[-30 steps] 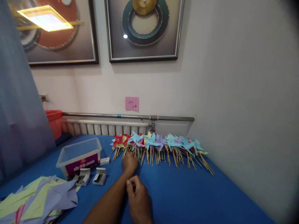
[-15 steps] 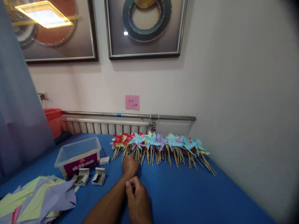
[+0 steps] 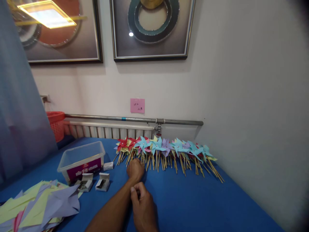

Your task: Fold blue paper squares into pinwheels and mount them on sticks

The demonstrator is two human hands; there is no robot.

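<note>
My left hand point(image 3: 135, 170) rests on the blue tabletop as a loose fist, its knuckles just short of the sticks of the pinwheels point(image 3: 156, 146). No object shows in it, though its fingertips are turned out of sight. Beside my left forearm, my right hand point(image 3: 144, 206) lies curled, thumb by the bent index finger and a small dark gap between them. Nothing shows in that hand either. The pinwheels lie in a long row, with red, light blue, purple and yellow paper heads toward the wall and wooden sticks toward me.
At left stands a clear plastic tub point(image 3: 82, 158) with a purple label. Near it are two open small boxes point(image 3: 102, 183) and a closed white box point(image 3: 108, 166). Cut paper sheets point(image 3: 38, 206) are piled front left. A red basket point(image 3: 56, 125) and a radiator pipe point(image 3: 135, 120) are behind.
The view has shifted very slightly. Both hands stay in the same place and pose, and the objects on the table have not moved.
</note>
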